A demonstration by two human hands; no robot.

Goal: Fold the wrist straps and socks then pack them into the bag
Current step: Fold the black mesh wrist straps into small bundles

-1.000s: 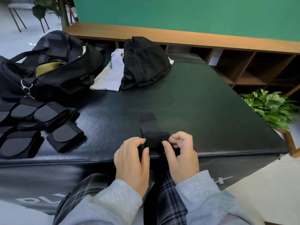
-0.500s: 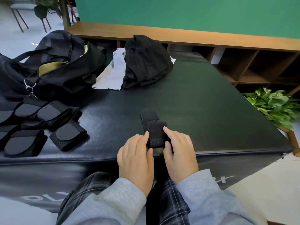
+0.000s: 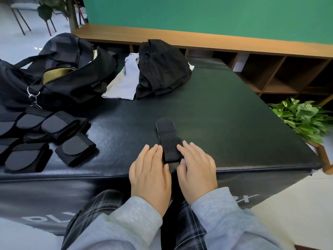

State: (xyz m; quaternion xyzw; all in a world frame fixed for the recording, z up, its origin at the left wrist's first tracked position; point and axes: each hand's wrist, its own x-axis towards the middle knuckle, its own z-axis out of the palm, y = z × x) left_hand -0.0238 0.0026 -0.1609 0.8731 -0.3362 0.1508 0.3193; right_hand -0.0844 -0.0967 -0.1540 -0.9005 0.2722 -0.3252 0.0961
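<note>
Wrist strap [image 3: 168,141], centre of frame: black, dotted with perforations. Folded straps [image 3: 45,139], left: black. Bag [image 3: 59,73], upper left: black with tan lining. Sock [image 3: 124,82], upper centre: pale grey-white. Garment [image 3: 162,69] beside it: black. Mat [image 3: 225,114]: black. Sleeves [image 3: 228,219], bottom: light grey. Trousers [image 3: 187,226]: dark plaid. Wall [image 3: 216,15], top: green.

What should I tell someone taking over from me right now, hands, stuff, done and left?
Left hand: open, fingers straight beside the strap, touching its left edge.
Right hand: open, fingers flat on the strap's right side.
Strap lies part folded at the mat's near edge.
Folded straps sit in a group at left, in front of the open bag.
Socks lie unfolded by the bag, next to black clothing.
Left: finish this strap, fold the socks, pack everything.
</note>
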